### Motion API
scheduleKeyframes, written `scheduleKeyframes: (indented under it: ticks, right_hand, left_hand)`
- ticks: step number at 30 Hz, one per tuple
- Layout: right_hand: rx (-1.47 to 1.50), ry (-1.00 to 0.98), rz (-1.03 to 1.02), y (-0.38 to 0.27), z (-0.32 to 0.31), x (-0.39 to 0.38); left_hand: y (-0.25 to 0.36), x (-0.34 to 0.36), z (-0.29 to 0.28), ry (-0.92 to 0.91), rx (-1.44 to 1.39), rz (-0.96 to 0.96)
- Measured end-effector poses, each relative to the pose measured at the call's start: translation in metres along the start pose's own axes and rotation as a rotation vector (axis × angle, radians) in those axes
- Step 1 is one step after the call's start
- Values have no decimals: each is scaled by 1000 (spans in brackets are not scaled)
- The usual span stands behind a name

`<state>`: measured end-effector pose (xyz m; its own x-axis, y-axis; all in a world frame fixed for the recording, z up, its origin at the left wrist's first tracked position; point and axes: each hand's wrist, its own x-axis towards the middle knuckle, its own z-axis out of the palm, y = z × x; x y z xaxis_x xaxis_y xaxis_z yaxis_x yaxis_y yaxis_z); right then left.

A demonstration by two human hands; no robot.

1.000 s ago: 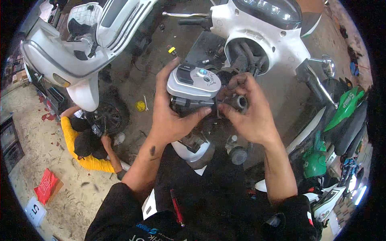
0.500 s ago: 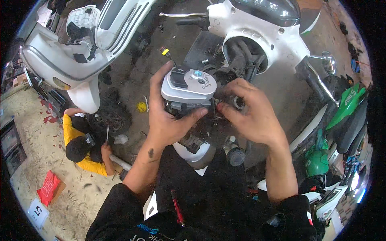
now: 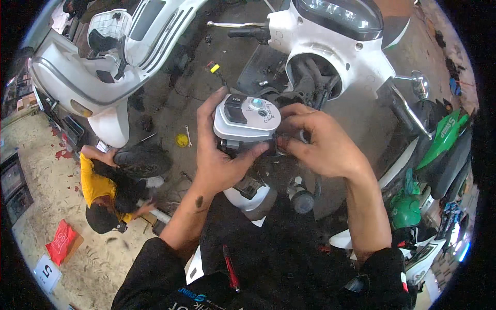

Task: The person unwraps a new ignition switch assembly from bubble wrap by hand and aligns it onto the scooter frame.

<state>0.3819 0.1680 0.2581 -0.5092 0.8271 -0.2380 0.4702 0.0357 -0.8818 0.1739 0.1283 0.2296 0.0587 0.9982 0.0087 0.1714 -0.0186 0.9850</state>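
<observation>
Head view shows me the grey switch housing (image 3: pixel 247 120) held up in the middle of the scene, just near of the white scooter (image 3: pixel 336 46) with its open handlebar head, and its long axis runs left to right between my two hands. My left hand (image 3: pixel 219 155) is clasped around its left end and underside, thumb at the near right corner, so this hand carries it. My right hand (image 3: pixel 323 144) is at its right end, fingers pinched on a small dark part there which I cannot make out.
</observation>
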Motion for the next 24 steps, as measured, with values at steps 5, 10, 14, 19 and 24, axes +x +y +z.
scheduleKeyframes:
  ticks: [5,10,14,19,24]
  right_hand:
    - [-46,-24,-3,-1,-1,3]
    - [-60,-130,113,-3,-6,4]
    - [-37,-97,65,2,-3,5]
    - [-75,-81,73,-4,-3,3]
    - [28,-57,96,1,0,1]
  left_hand:
    - [-1,0,-1,-11,-51,-12]
    - [8,7,-3,-38,-15,-50]
    - [5,6,-2,-33,-71,-65]
    - [10,6,-2,-8,-42,-63]
    - [12,7,-2,-31,60,-54]
